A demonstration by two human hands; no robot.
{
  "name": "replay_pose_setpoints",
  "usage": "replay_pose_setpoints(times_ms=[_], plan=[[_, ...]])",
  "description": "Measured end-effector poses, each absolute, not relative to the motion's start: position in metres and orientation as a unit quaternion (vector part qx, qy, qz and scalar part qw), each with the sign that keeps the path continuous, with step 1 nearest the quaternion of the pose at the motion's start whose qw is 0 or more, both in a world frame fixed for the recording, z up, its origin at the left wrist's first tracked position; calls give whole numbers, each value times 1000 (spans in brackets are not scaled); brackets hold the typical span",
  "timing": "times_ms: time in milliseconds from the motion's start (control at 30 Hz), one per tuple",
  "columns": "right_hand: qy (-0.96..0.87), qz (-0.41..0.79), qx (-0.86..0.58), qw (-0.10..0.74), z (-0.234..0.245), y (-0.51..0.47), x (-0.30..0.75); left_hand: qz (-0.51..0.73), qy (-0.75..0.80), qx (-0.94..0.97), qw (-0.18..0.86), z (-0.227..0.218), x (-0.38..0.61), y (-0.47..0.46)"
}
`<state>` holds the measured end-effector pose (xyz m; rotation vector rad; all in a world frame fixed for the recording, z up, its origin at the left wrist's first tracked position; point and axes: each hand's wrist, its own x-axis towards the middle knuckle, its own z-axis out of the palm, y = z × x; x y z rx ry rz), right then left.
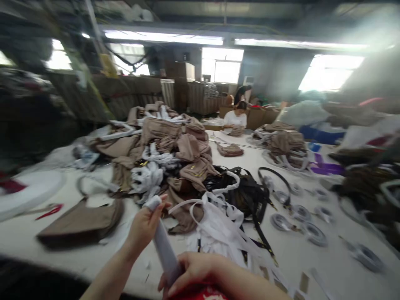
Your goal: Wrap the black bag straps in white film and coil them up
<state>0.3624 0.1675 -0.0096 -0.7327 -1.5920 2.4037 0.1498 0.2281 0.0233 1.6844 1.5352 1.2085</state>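
Note:
A long, smooth white strip (pixel 165 246) runs between my two hands, close to my body; whether something lies inside it I cannot tell. My left hand (pixel 145 227) is closed round its upper end, thumb on top. Lower down, my right hand (pixel 192 271) grips the strip's near end. A brown shoulder bag (pixel 83 223) lies on the table to the left of my hands. Just beyond them are loose white strips (pixel 221 229) and a heap of brown bags (pixel 168 146) with white-wrapped straps.
Black bags with straps (pixel 250 191) lie right of the heap. Several coiled straps (pixel 312 233) are spread on the white table (pixel 300 271) at right. Red scissors (pixel 50 211) lie at far left. A person in white (pixel 235 118) sits across the table, another behind.

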Motion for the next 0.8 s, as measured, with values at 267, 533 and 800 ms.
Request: replay_pose_setpoints(times_ms=[267,533,800], plan=[[-518,803,-224,190,15,226,357,231,614,697,290,11,115,143],[-667,676,-263,168,-7,263,327,304,500,614,529,18,153,70],[-723,608,-149,292,15,225,310,565,398,353,631,77,146,100]])
